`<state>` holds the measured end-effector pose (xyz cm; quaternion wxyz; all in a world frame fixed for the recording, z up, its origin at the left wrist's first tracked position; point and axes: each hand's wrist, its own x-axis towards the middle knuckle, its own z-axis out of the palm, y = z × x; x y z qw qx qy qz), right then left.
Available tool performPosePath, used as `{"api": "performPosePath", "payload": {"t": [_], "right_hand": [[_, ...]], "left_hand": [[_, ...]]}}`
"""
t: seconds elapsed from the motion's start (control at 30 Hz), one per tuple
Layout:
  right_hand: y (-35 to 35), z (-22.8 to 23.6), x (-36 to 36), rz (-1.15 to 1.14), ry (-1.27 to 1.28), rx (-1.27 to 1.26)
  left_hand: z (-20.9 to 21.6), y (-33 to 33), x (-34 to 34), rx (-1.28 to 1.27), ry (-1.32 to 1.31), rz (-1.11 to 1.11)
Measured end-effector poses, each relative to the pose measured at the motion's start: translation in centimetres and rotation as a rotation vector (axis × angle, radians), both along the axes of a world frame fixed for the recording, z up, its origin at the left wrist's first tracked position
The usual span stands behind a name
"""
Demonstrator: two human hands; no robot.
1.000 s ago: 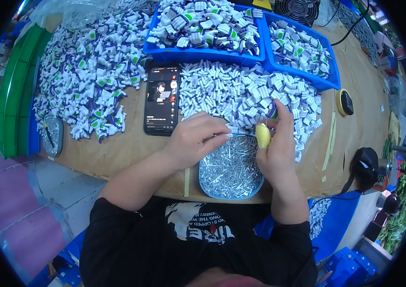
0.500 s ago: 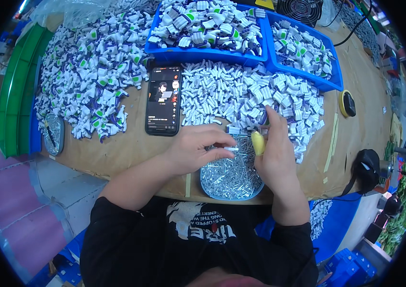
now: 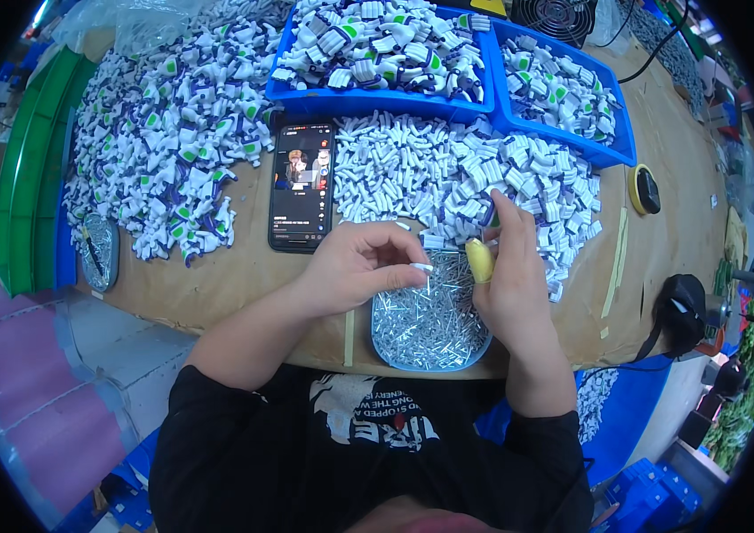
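My left hand point(image 3: 361, 268) pinches a small white plastic piece point(image 3: 422, 266) between thumb and fingertips, above the near-left part of the pin tray. Beside the tray's right edge is my right hand point(image 3: 515, 284), closed, a yellow cover point(image 3: 479, 261) on its thumb. Its fingertips reach the pile of white and purple parts; whatever they hold is mostly hidden. Between and below the hands lies a shallow blue-rimmed tray point(image 3: 379, 342) full of small shiny metal pins point(image 3: 430, 324). Loose white pieces point(image 3: 381, 164) and striped white and purple parts point(image 3: 541, 191) are heaped just beyond.
A phone point(image 3: 301, 191) stands left of the white pieces. Farther left spreads a big heap of white, purple and green parts point(image 3: 173, 133). Two blue bins point(image 3: 377, 99) of similar parts stand behind. A small pin dish point(image 3: 103, 266) lies far left, a yellow-black round object point(image 3: 646, 191) right.
My left hand has shifted slightly, and the white piece in it has tilted and moved a little up and left. The right hand has barely moved. The phone's picture has changed.
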<state>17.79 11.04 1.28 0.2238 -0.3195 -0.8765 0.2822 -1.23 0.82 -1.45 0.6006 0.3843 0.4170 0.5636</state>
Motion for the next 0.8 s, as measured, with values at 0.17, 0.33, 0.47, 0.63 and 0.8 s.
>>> {"api": "performPosePath", "payload": {"t": [0.17, 0.33, 0.47, 0.63, 0.8], "right_hand": [[-0.2, 0.4, -0.1, -0.014, -0.028, -0.017], [-0.1, -0.1, 0.2, -0.023, 0.025, -0.039], [-0.4, -0.7, 0.3, -0.032, 0.213, -0.044], [-1.1, -0.7, 0.4, 0.506, 0.568, 0.035], [-1.2, -1.0, -0.7, 0.647, 0.561, 0.083]], "left_hand": [[0.6, -0.1, -0.2, -0.054, -0.036, -0.025], [0.7, 0.0, -0.2, -0.039, -0.029, -0.009], [0.6, -0.2, -0.1, -0.015, -0.059, -0.005], [0.8, -0.1, -0.3, -0.052, -0.191, -0.015], [0.3, -0.2, -0.5, -0.158, -0.43, -0.034]]}}
